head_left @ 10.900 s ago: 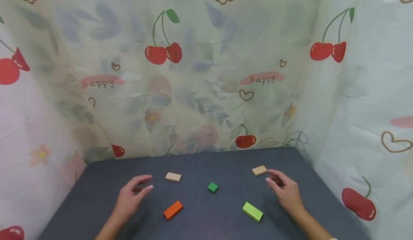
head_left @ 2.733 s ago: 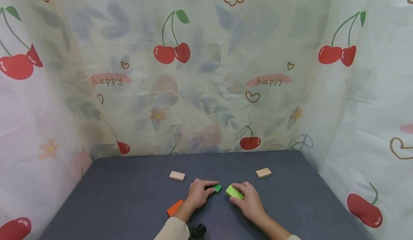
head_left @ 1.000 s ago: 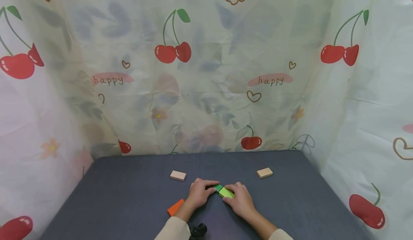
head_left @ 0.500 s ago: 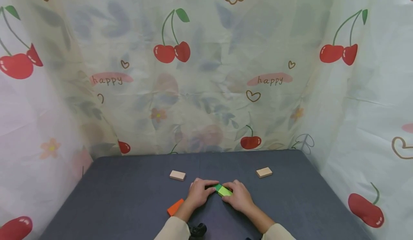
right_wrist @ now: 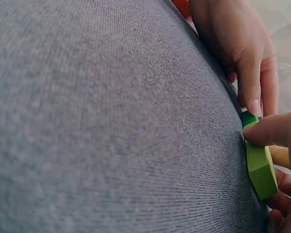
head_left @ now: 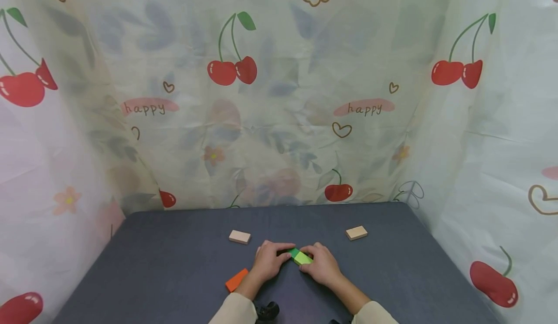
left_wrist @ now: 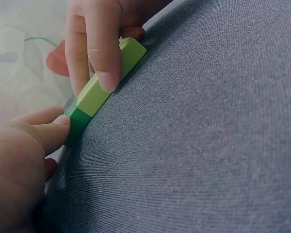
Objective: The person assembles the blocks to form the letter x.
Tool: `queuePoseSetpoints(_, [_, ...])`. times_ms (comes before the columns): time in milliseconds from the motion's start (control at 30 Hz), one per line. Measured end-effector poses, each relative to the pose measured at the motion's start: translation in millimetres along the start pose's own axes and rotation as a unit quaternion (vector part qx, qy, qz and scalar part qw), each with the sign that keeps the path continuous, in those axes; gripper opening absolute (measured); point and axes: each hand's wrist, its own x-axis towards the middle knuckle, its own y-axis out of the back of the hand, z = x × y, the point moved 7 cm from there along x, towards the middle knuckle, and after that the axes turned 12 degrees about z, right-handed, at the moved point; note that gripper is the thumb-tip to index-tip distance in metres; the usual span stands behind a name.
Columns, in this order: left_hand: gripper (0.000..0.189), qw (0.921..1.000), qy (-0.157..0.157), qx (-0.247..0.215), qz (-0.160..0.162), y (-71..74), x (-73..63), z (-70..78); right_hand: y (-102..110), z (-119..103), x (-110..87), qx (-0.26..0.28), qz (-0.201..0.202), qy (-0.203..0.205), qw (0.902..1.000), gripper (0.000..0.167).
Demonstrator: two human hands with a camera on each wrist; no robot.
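Note:
My left hand (head_left: 268,262) pinches a small dark green block (left_wrist: 77,125) between thumb and fingers at the middle of the table. In my right hand (head_left: 323,266) a longer lime green block (left_wrist: 94,94) is gripped, thumb on the near side and fingers on the far side. The two blocks lie end to end on the cloth, their ends touching, as the left wrist view shows. Parts of both blocks are hidden behind fingers. An orange block (head_left: 237,280) lies just left of my left wrist, partly covered by the forearm.
Two pale wooden blocks lie farther back: the left wooden block (head_left: 240,237) and the right wooden block (head_left: 356,233). Dark grey cloth covers the table (head_left: 174,261). A cherry-print curtain (head_left: 279,135) closes off the back and sides.
Over the earlier frames my left hand reached the dark green block. My right hand took the lime block and brought it leftward against it. In the last half second hardly anything moves.

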Motion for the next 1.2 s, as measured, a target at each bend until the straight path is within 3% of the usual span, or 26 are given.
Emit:
queuePoseSetpoints(600, [0.036, 0.9999, 0.002, -0.008, -0.008, 1.7, -1.4, 1.5, 1, -2, 4.5, 0.002, -0.012, -0.012, 0.9999, 0.044])
queuePoseSetpoints(867, [0.039, 0.9996, -0.013, -0.023, -0.009, 4.3, -3.7, 7.5, 10, 1, 5.9, 0.031, 0.034, -0.037, 0.9983, 0.036])
queuePoseSetpoints(1033, [0.039, 0.9993, -0.021, 0.012, -0.029, 2.8, -9.3, 11.0, 17, 8, 7.5, 0.044, 0.067, -0.044, 0.9958, 0.03])
queuePoseSetpoints(1200, [0.042, 0.995, -0.057, 0.067, -0.048, 0.9, -16.3, 17.7, 24, 16, 7.1, 0.05, 0.085, -0.048, 0.9939, 0.028])
